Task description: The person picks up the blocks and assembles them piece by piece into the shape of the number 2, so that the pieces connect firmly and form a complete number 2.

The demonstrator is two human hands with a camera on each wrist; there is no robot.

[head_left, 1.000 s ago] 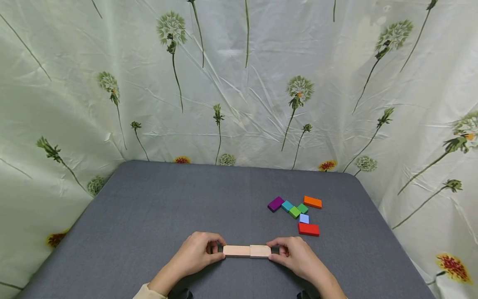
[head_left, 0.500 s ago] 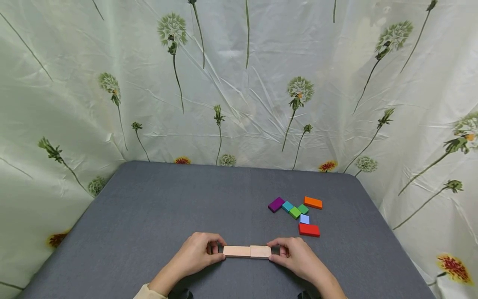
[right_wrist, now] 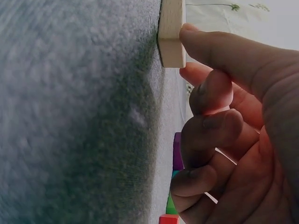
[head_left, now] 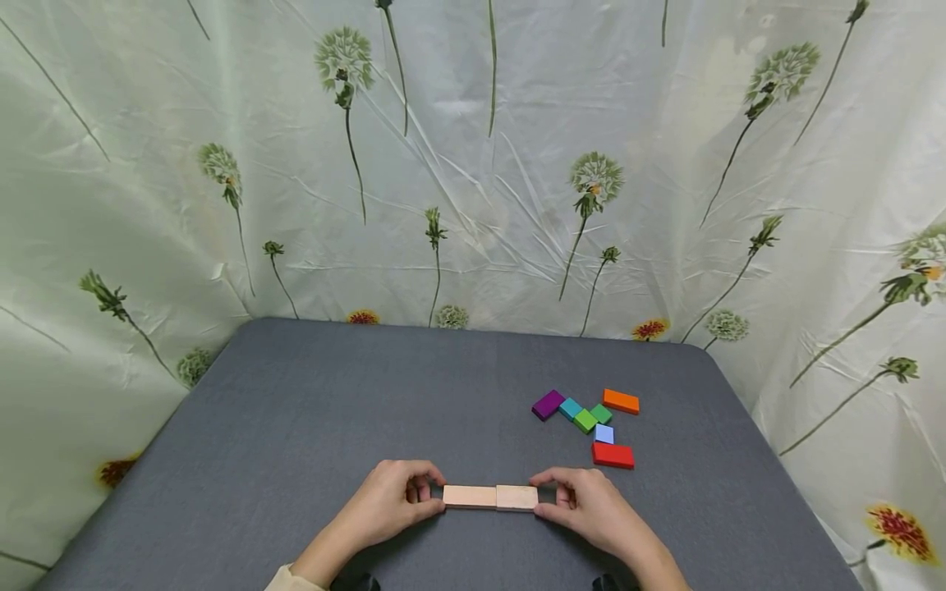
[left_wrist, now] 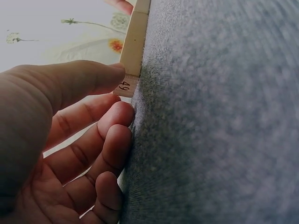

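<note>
Two pale wooden blocks lie end to end in a row near the front of the grey table (head_left: 332,394), the left block (head_left: 469,496) and the right block (head_left: 516,497) touching. My left hand (head_left: 434,493) pinches the row's left end between thumb and curled fingers. My right hand (head_left: 544,495) pinches the right end the same way. In the left wrist view my left hand (left_wrist: 119,91) has its thumb on the left block (left_wrist: 133,44), whose end face bears "49". In the right wrist view my right hand (right_wrist: 196,60) has its thumb against the right block (right_wrist: 171,32).
A cluster of small coloured blocks lies to the right behind my right hand: purple (head_left: 548,404), teal (head_left: 569,408), green (head_left: 585,420), light blue (head_left: 603,433), orange (head_left: 621,401) and red (head_left: 613,455). A flower-print cloth (head_left: 473,164) walls the table on three sides.
</note>
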